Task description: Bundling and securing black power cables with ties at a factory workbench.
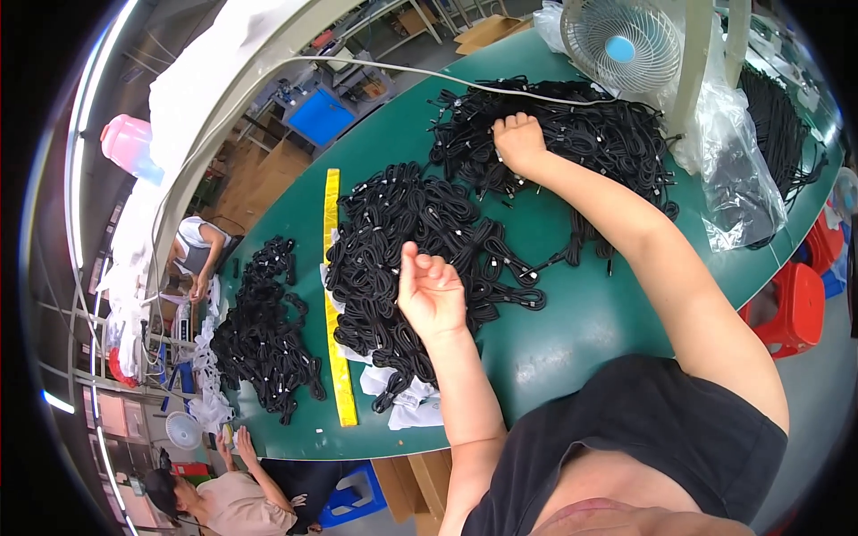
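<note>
My left hand (432,293) is raised palm up over a heap of coiled black cables (402,214). Its fingers curl loosely and the thumb stands apart; the palm shows nothing in it. Farther off, my right hand (520,143) is closed at a larger pile of black cables (590,134), fingers bent down onto them. A bit of black cable shows by its fingertips, though most of the grip is hidden. Between the two piles, a few cable bundles (509,277) lie loose on the green table (572,330).
A yellow strip (338,357) separates my heap from another cable heap (268,339) at the left. A fan (621,45) and plastic bag (737,170) stand at the far right, near a metal post. Two co-workers sit at left. Red stools (791,308) stand at right.
</note>
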